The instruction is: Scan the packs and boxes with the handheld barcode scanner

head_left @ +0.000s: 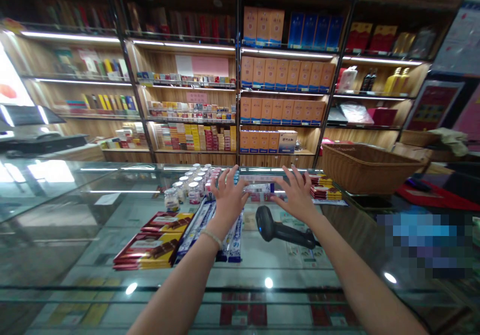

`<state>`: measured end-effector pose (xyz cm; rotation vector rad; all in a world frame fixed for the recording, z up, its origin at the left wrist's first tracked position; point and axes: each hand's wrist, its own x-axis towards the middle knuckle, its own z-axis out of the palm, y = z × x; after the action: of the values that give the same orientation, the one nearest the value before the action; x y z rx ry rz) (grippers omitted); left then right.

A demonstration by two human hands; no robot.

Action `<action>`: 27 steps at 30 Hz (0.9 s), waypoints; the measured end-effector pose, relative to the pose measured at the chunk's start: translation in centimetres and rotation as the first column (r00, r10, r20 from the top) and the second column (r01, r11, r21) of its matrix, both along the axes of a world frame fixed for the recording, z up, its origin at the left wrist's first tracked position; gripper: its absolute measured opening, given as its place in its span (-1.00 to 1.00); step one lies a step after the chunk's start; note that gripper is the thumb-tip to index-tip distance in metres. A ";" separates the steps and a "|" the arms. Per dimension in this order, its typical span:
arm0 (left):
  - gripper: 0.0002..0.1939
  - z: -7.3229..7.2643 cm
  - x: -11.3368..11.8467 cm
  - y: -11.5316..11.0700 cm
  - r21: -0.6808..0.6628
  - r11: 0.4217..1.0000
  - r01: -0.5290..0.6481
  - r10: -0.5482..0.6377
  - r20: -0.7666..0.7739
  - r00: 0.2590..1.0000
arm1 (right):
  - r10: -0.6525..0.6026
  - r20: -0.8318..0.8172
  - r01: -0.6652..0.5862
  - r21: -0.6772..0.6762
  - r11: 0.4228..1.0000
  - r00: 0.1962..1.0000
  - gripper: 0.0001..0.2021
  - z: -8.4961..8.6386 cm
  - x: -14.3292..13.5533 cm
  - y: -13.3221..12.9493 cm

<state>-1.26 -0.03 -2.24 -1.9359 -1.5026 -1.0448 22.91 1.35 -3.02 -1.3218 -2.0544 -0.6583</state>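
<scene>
My left hand [228, 197] is over the glass counter [262, 270] with its fingers spread, nothing in it. Below it lie long blue-and-white packets [198, 225]. My right hand [296, 195] also has its fingers apart and holds nothing. Between the two hands is a small clear packet with a blue end [258, 188], close to the fingertips of both; whether they touch it cannot be told. A black handheld scanner [279, 229] rests on the glass nearer to me. Red-and-yellow chocolate packs [155, 240] are stacked at the left.
Small lidded jars [194, 192] stand in rows behind my left hand. More chocolate packs [326, 187] lie at the right, beside a wicker basket [367, 170]. Shelves of boxes [283, 110] line the back wall. A red mat [435, 195] lies at the far right.
</scene>
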 end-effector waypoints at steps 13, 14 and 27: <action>-0.79 0.6 0.7 -0.9 -0.031 0.996 0.080 -0.082 -0.066 0.994 | 0.054 0.003 -0.055 0.063 0.997 0.999 -0.69 -0.7 -0.8 -0.8; -0.80 0.6 0.8 -0.9 -0.033 0.996 0.087 -0.089 -0.068 0.994 | 0.057 0.007 -0.057 0.069 0.996 0.998 -0.72 -0.6 -0.8 -0.9; -0.74 0.2 0.8 -0.7 0.022 0.994 0.107 -0.104 -0.104 0.989 | 0.077 -0.111 -0.064 0.111 0.992 0.991 -0.81 -0.6 -0.9 -1.0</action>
<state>-0.47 -0.73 -2.07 -2.0368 -1.3361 -0.9885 22.02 0.38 -3.58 -1.1928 -1.9365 -0.6366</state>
